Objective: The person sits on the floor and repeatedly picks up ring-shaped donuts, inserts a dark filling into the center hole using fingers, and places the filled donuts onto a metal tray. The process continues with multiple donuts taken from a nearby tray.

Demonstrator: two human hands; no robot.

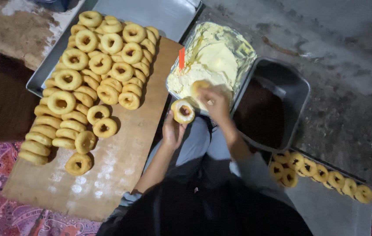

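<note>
Ring doughnut (182,111) in left hand (172,131), glazed.

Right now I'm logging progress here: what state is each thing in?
Left hand: holds one doughnut, its top pale.
Right hand: over the cream tub, fingers at the cream.
Cream tub: part full.
Dark tray: holds brown powder.
Plain doughnuts: heaped.
Filled doughnuts: in a row.

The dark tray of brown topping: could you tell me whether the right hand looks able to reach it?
Probably yes: the right hand is at the cream tray right beside the dark tray, with nothing between them.
</note>
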